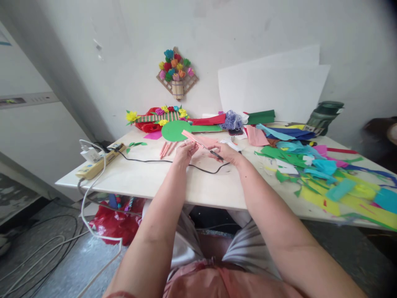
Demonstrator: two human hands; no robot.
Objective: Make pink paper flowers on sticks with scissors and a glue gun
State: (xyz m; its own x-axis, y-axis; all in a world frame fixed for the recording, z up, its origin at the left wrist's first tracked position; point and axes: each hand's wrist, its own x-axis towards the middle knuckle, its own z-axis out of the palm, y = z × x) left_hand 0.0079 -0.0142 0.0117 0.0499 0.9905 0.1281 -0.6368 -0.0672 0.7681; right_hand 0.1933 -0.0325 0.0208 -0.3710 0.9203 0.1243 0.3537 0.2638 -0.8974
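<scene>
My left hand [185, 152] pinches the near end of a pink paper strip [190, 136] that slants up to the left over the white table [149, 178]. My right hand [226, 152] grips a pair of scissors [214, 154] with dark handles, its blades pointing left at the strip. A green paper disc [174, 130] lies just behind the strip. Several rolled pink paper pieces [167, 148] rest on the table left of my left hand.
A black cable [149, 160] runs from a yellow power strip [97, 164] toward my hands. Coloured paper scraps [325, 174] cover the right of the table. Paper flowers [161, 116] and white sheets [273, 87] stand along the wall. A red bag [114, 221] sits underneath.
</scene>
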